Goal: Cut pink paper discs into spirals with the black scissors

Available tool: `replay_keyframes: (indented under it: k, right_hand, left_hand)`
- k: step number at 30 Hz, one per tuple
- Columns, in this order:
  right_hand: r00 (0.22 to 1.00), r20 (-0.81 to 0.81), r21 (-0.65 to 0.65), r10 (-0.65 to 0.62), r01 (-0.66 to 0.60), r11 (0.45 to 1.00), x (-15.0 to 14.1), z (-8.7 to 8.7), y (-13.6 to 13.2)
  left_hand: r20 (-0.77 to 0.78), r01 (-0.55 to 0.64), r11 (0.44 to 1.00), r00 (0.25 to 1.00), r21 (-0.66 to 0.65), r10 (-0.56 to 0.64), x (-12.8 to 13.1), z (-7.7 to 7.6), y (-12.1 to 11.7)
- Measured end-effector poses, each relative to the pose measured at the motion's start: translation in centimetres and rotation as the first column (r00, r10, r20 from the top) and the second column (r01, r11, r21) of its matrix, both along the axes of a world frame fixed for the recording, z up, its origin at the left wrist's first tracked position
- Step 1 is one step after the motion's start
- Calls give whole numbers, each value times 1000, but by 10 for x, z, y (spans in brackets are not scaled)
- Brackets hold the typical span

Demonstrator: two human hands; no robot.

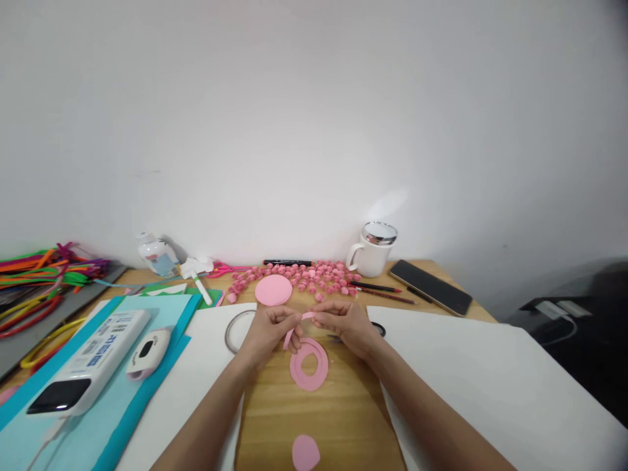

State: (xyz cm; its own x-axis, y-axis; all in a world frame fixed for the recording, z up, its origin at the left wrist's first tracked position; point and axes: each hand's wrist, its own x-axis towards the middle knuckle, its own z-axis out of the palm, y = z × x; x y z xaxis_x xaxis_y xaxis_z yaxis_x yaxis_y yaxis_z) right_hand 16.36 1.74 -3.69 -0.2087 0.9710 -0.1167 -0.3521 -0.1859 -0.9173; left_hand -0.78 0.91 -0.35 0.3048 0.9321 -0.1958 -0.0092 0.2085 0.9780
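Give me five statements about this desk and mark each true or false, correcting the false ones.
1. The left hand and right hand hold a pink strip. True.
2. The pink ring lies on white paper. False: it lies on the wooden tabletop.
3. The white mug stands left of the phone. True.
4. The white bottle is right of the mug. False: it is left of it.
5. Many small pink pieces lie beyond the hands. True.

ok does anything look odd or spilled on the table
Nothing looks clearly spilled or damaged. The oddest bit is the crumpled white tissue-like wad near the white bottle, which looks like litter. The small pink pieces lie strewn across the far part of the table, probably just working clutter.
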Motion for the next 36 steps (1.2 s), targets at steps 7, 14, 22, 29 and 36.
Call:
replay_keyframes:
  k: [7,14,22,29,36]
  right_hand:
    - [999,9,-6,-35,35,999,0,1,-1]
    - [998,-16,-23,-55,54,998,-1,2,-1]
    - [999,-44,-34,-21,19,999,0,3,0]
    - [998,-55,-43,-34,32,999,1,-1,2]
    - [999,-32,-26,-9,8,1000,0,1,-1]
  left_hand:
    - [10,23,1000,1000,-7,-23,-1,-3,1]
    - [-13,24,1000,1000,3,-24,-1,-2,1]
    - [13,-16,1000,1000,-17,16,-3,-3,2]
    - [4,5,1000,1000,-7,-5,-1,0,1]
    - [-1,23,1000,1000,-2,-23,-1,2,0]
